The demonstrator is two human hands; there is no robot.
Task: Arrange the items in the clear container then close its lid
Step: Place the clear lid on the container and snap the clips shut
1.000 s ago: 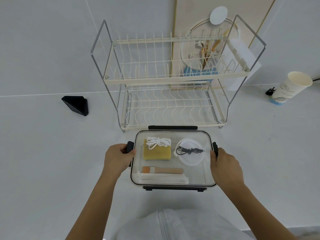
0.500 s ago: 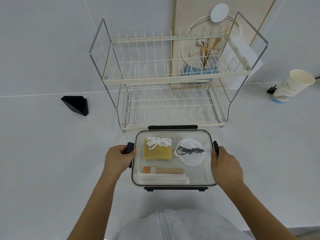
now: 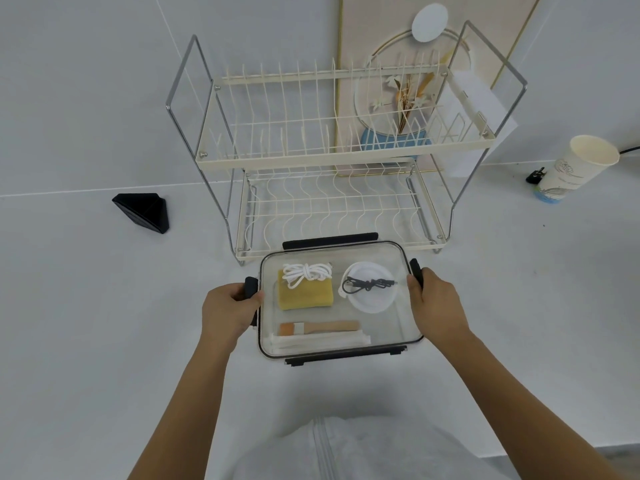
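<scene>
Head view: left hand point(image 3: 228, 308) and right hand point(image 3: 437, 303) still grip the clear container point(image 3: 381, 337), unmoved.

container point(image 3: 398, 258) 1 — rack point(image 3: 332, 157) 1 — cup point(image 3: 575, 168) 1 — hands 2

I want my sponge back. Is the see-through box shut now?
Lid on: the clear lid covers the sponge. Left hand and right hand press the side clips; whether they are latched, cannot tell.

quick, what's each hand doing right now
left hand: closed on the container's left latch
right hand: closed on its right latch
</scene>
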